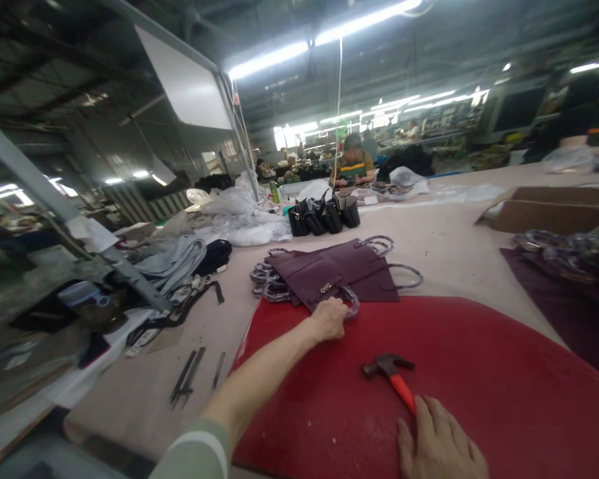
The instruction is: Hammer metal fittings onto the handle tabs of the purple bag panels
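Note:
My left hand [332,318] reaches forward with its fingers closed at the wrapped handle of a dark purple bag panel [304,276]. That panel lies on a loose pile of similar purple panels [349,266], whose looped handles [406,274] are wrapped in clear film. Nearer to me, my right hand [442,439] is closed over the red handle of a claw hammer [403,392]. The hammer's dark head lies over the red mat [299,399], its claw pointing right. The lower end of its handle is hidden under my fingers.
Thin hand tools [187,376] lie left of the mat. Small black bags [324,216] stand behind the pile. Plastic wrapping [249,223] lies at the back left, a cardboard box [549,209] and wrapped handles [574,253] at right. A person [353,163] sits across the table.

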Demonstrator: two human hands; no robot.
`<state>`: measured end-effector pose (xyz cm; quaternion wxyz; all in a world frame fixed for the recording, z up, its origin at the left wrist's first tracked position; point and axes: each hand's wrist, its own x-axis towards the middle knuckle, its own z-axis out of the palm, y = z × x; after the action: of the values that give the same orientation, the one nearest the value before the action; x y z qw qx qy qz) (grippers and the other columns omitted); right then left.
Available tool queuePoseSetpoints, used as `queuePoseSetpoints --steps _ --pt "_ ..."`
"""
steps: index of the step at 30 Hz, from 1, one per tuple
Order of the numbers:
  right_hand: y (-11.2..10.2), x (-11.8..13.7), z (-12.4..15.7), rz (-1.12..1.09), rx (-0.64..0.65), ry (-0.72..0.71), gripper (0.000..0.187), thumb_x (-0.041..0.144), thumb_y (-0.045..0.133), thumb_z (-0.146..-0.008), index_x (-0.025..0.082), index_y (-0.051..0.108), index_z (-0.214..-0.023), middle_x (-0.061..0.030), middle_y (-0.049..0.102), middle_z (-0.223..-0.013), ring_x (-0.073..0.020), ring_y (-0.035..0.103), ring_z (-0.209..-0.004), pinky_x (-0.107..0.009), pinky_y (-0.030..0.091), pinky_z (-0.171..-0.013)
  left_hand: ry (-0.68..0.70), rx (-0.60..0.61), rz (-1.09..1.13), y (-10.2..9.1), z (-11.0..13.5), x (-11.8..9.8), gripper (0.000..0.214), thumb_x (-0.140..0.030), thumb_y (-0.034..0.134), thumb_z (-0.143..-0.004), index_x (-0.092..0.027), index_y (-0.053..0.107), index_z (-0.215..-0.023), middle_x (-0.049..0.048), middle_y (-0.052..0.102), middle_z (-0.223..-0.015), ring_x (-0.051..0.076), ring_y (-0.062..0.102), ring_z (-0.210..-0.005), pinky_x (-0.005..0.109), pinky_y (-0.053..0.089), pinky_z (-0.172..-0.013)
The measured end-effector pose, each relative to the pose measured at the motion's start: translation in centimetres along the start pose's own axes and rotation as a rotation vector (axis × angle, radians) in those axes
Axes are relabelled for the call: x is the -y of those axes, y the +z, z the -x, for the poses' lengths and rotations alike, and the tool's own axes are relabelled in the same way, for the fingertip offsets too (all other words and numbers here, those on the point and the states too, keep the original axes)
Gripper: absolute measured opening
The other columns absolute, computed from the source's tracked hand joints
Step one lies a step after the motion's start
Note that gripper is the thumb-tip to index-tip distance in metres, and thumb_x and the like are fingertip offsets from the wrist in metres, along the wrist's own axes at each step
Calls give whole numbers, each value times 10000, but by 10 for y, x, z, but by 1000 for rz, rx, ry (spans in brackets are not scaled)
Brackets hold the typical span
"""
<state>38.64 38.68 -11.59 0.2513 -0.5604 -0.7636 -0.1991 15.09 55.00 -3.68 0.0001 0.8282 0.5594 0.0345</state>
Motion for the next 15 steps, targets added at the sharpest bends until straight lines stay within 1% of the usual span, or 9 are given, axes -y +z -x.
queuePoseSetpoints --steps 2,4,7,8,10,12,13,15 --pt "-7 4 -4 -1 8 17 345 271 418 -958 78 544 -1214 -235 637 -1196 -364 637 -1026 -486 501 -819 -30 5 8 -1 14 11 172 -142 582 -829 -140 659 -982 134 648 -989 247 619 -958 353 531 -890" --pt "-9 5 -5 2 5 32 338 283 409 -964 92 536 -1212 -224 635 -1195 -359 635 -1025 -482 497 -824 -35 -12 21 -2 18 9 177 -209 575 -884 -163 645 -1040 117 650 -1031 242 609 -998 366 506 -948" --pt "-9 3 -4 1 12 9 353 305 402 -975 85 527 -1222 -227 622 -1209 -358 628 -1028 -476 498 -809 -26 -56 46 -2 16 -12 313 -382 603 -918 -204 612 -1176 96 655 -1152 269 575 -1122 420 451 -1042" --pt "-8 2 -3 0 14 -2 366 312 402 -977 75 525 -1227 -232 618 -1211 -358 628 -1020 -473 500 -797 -41 -65 54 -1 16 -20 366 -419 612 -916 -191 604 -1202 106 654 -1169 280 572 -1132 429 449 -1044" --pt "-8 2 -4 3 12 -15 382 327 403 -981 66 525 -1232 -235 617 -1205 -356 632 -993 -463 502 -766 -105 -75 66 3 21 -34 425 -439 612 -919 -127 599 -1207 150 647 -1169 296 577 -1115 435 462 -1018" --pt "-11 4 -5 7 22 -8 385 336 397 -987 69 528 -1232 -231 621 -1196 -356 634 -980 -454 501 -753 -180 -81 75 10 40 -42 423 -419 610 -925 -83 596 -1180 179 631 -1165 306 573 -1100 439 464 -1006" --pt "-14 5 -6 9 33 -1 387 339 391 -990 68 530 -1230 -231 623 -1193 -358 633 -981 -452 500 -751 -203 -94 82 14 54 -44 399 -404 608 -928 -82 594 -1164 177 625 -1159 304 567 -1096 438 458 -1009" --pt "-19 8 -9 11 64 15 402 352 376 -999 65 531 -1235 -232 624 -1198 -366 629 -982 -454 496 -754 -218 -146 105 22 91 -46 319 -366 605 -933 -109 591 -1123 148 619 -1125 287 556 -1072 427 452 -1007"
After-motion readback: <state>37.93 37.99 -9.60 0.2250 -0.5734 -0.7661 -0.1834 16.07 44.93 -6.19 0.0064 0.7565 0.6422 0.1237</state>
